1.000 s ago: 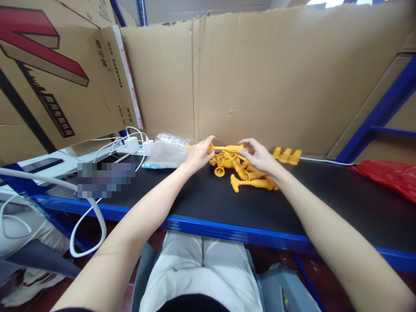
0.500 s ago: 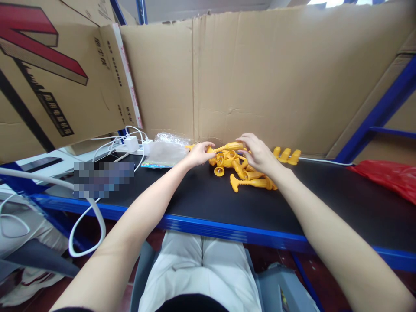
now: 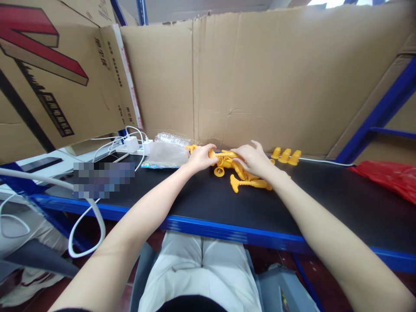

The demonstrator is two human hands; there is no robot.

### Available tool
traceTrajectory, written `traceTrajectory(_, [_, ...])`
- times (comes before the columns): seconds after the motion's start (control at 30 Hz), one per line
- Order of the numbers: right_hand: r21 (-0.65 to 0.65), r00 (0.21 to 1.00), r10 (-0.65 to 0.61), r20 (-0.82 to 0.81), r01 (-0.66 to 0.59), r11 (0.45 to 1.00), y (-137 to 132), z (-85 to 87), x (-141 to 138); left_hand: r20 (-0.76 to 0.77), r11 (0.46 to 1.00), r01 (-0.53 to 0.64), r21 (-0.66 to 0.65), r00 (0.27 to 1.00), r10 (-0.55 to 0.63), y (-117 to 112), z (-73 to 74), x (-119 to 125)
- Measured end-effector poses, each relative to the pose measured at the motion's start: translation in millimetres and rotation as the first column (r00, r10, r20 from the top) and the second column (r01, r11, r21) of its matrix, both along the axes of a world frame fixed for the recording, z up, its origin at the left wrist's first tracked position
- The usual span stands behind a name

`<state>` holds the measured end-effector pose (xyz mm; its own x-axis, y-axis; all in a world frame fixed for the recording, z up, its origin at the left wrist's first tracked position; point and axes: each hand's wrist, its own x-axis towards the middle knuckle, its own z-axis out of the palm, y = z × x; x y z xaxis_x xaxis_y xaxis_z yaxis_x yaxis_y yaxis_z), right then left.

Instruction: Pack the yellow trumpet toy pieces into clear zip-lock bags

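Observation:
My left hand [image 3: 202,158] is closed round the head end of a yellow hammer-shaped plastic piece [image 3: 225,154], which has a twisted shaft. My right hand [image 3: 251,158] has its fingers on the thicker handle end of the same piece and hides most of that end. Below both hands lies a pile of yellow plastic parts [image 3: 238,169], some of them cup-shaped. One yellow cup [image 3: 219,172] lies at the pile's front left, its hollow side showing. Another hammer-shaped piece [image 3: 248,183] rests along the front of the pile.
Several yellow cups [image 3: 285,155] stand in a row at the back right. Left of the pile are a clear plastic bag [image 3: 167,154], white chargers with cables [image 3: 131,144] and a blurred-out object [image 3: 104,180]. A red plastic bag [image 3: 386,175] lies right; cardboard [image 3: 260,78] walls the back.
The hammer-shaped piece has come down towards the pile between my hands. My right hand has shifted lower and now covers more of its handle end.

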<state>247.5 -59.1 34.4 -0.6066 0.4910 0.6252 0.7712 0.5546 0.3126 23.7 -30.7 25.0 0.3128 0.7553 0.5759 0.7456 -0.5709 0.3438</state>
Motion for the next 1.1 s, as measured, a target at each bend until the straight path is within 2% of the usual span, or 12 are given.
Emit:
traceTrajectory(0.17, [0.048,0.993,-0.107,-0.053,0.109,0.993,2,3.8,8,-0.019,0.994,-0.112,0.009,0.994,0.112,3,1.2,-3])
traceTrajectory(0.23, [0.055,0.975,-0.159,-0.157,0.17,0.984,5,7.7,19,-0.013,0.99,-0.14,0.004,0.99,0.14,5,2.3,-6])
traceTrajectory(0.3, [0.034,0.921,-0.238,-0.31,0.261,0.965,11,10.0,37,-0.011,0.987,-0.159,-0.003,0.987,0.159,6,3.6,-9])
traceTrajectory(0.4, [-0.09,0.752,-0.418,-0.51,0.437,0.895,21,8.0,73,-0.001,0.983,-0.183,-0.004,0.983,0.183,8,4.4,-14])
traceTrajectory(0.5, [-0.26,0.521,-0.586,-0.621,0.568,0.781,26,-1.7,110,0.003,0.98,-0.198,-0.01,0.98,0.199,14,3.0,-17])
traceTrajectory(0.63, [-0.49,0.285,-0.694,-0.661,0.536,0.687,23,-22.3,144,0.015,0.972,-0.236,-0.024,0.972,0.236,23,-0.1,-21])
traceTrajectory(0.7, [-0.581,0.196,-0.738,-0.645,0.502,0.641,22,-32.8,153,0.025,0.968,-0.25,-0.037,0.968,0.251,25,-1.3,-23])
traceTrajectory(0.8, [-0.654,0.149,-0.781,-0.606,0.466,0.596,23,-45.4,163,0.06,0.966,-0.253,-0.056,0.965,0.256,26,-2.3,-24])
traceTrajectory(0.93, [-0.704,0.13,-0.808,-0.575,0.425,0.569,28,-54.4,170,0.117,0.968,-0.243,-0.064,0.961,0.249,24,-2.9,-25])
traceTrajectory(1.1, [-0.697,0.167,-0.827,-0.537,0.465,0.547,32,-59.3,176,0.142,0.968,-0.24,-0.076,0.958,0.248,26,-4.8,-24])
